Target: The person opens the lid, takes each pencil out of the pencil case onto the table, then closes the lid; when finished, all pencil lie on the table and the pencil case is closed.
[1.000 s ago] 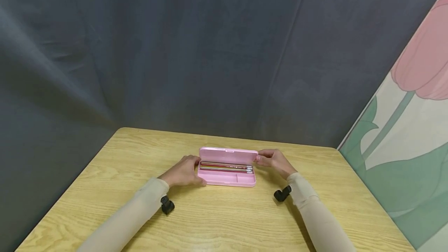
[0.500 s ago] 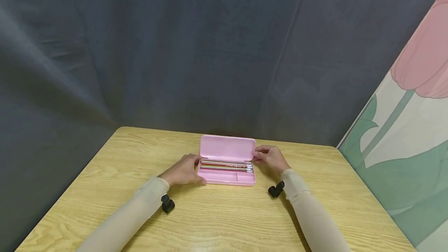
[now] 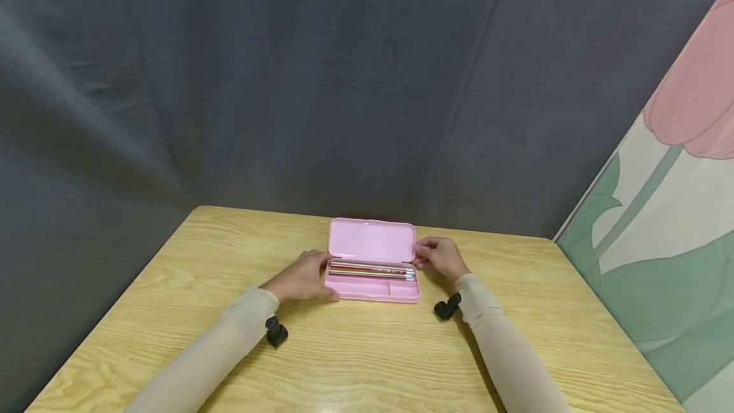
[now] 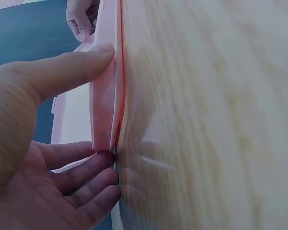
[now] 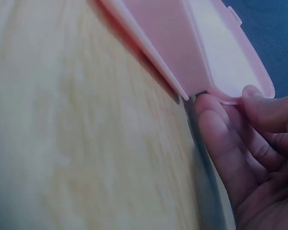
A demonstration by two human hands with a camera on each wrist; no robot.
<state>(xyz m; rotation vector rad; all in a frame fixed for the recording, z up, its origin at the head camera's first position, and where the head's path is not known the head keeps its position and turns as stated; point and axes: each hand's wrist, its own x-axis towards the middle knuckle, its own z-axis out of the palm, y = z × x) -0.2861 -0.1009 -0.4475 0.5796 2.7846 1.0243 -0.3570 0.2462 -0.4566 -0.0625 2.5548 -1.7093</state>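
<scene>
A pink pencil case lies on the table with its lid raised and leaning back. Several striped pencils lie side by side in its rear compartment, their ferrule ends to the right. My left hand holds the case's left end. In the left wrist view its thumb lies on the case's front wall, and the fingers bend round the end. With the right hand I pinch the lid's right edge near the hinge; the right wrist view shows the thumb on the lid's rim.
The wooden table reaches back to a dark curtain close behind the lid. A flower-printed cloth hangs along the right side. Each wrist wears a small black camera, the right one beside the sleeve.
The lid has swung further back, from partly raised to leaning away. My right hand has moved slightly left with it. The left hand has stayed on the case's left end.
</scene>
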